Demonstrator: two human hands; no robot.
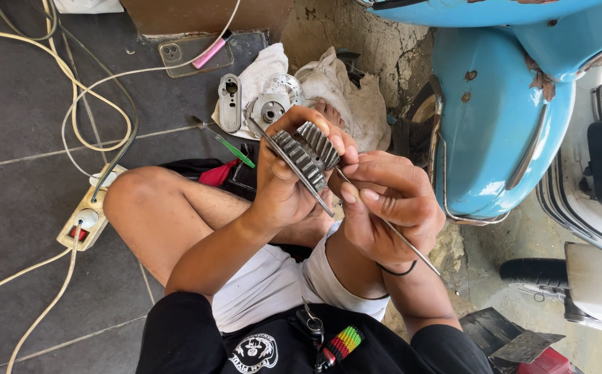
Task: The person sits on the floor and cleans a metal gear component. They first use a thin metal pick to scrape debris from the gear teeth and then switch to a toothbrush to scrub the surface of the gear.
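Gear cluster, dark toothed steel, sits in left hand, fingers wrapped tight round it, held above the lap. Flat metal strip pressed against its face. Right hand pinches a thin metal rod, tip at the teeth. White rag on floor carries metal housing parts. Blue scooter just beside.
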